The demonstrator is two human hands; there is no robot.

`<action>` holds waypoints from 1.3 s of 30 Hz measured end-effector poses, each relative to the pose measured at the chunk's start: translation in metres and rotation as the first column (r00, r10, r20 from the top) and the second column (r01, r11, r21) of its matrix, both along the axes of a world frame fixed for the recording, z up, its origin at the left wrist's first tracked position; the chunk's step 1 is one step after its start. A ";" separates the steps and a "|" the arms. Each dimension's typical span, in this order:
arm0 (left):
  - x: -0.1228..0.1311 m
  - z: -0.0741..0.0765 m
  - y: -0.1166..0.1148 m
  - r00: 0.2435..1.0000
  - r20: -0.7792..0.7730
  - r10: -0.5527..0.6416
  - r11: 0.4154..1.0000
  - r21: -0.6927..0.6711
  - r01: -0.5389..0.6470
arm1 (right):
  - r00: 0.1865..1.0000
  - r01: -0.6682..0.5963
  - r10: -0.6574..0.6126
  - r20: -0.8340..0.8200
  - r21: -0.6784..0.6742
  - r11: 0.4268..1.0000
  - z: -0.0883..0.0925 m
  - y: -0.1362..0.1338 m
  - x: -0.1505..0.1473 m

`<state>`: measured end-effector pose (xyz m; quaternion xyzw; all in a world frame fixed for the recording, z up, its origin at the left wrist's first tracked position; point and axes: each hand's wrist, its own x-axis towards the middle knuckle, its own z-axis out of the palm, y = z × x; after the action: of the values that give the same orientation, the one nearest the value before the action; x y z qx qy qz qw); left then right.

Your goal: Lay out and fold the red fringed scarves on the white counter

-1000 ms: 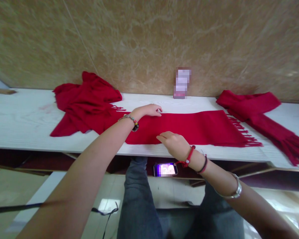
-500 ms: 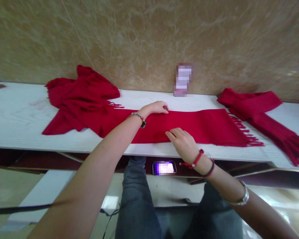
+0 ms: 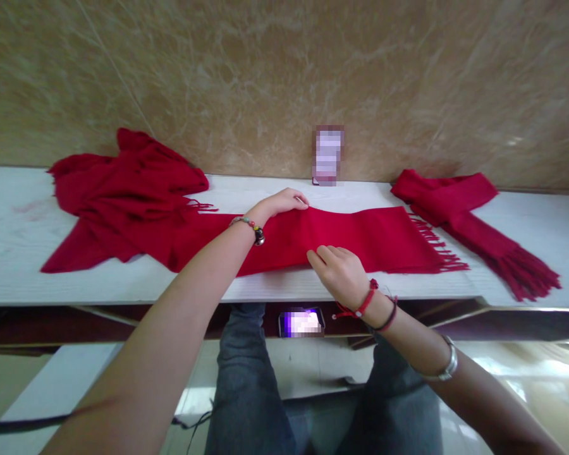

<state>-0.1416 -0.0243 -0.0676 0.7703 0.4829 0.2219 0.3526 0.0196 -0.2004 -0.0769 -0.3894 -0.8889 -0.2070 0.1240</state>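
Left hand [image 3: 287, 201] and right hand [image 3: 340, 273] make two, with one flat scarf [image 3: 289, 240] between them, one red heap [image 3: 128, 205] at left and one folded scarf [image 3: 474, 229] at right. Both hands are curled, pinching the flat scarf: left on its far edge, right on its near edge. It lies long and mostly smooth on the white table [image 3: 19, 253], fringe [image 3: 452, 265] at right.

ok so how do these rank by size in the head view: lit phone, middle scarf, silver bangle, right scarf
Largest to smallest as they look:
1. middle scarf
2. right scarf
3. lit phone
4. silver bangle
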 end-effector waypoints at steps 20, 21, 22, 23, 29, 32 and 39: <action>0.194 0.057 0.031 0.974 0.103 -0.201 0.977 0.092 0.192 | 0.967 0.253 -0.241 -0.082 0.430 0.867 0.020 0.000 0.179; 0.203 0.049 0.032 0.976 0.040 -0.214 0.971 0.116 0.208 | 0.964 0.261 -0.256 -0.067 0.405 0.876 0.013 0.000 0.184; 0.211 0.040 0.032 0.975 -0.006 -0.222 0.966 0.132 0.221 | 0.961 0.272 -0.271 -0.056 0.379 0.885 0.006 0.000 0.188; 0.218 0.031 0.033 0.973 -0.039 -0.229 0.962 0.144 0.232 | 0.956 0.286 -0.289 -0.047 0.353 0.891 0.000 -0.001 0.191; 0.235 -0.006 0.033 0.959 -0.125 -0.255 0.938 0.210 0.276 | 0.928 0.370 -0.371 -0.047 0.252 0.894 -0.014 -0.001 0.204; 0.235 -0.013 0.030 0.961 -0.150 -0.231 0.927 0.265 0.264 | 0.941 0.339 -0.335 -0.056 0.187 0.922 -0.012 0.002 0.208; 0.215 -0.011 -0.012 0.978 -0.196 -0.068 0.749 0.638 0.180 | 0.980 0.200 -0.200 -0.014 -0.002 0.980 -0.013 0.010 0.219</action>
<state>0.0736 -0.0366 -0.0783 0.8903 0.3495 0.2896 0.0364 0.2388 -0.1904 -0.0894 -0.4784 -0.8444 -0.2153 0.1089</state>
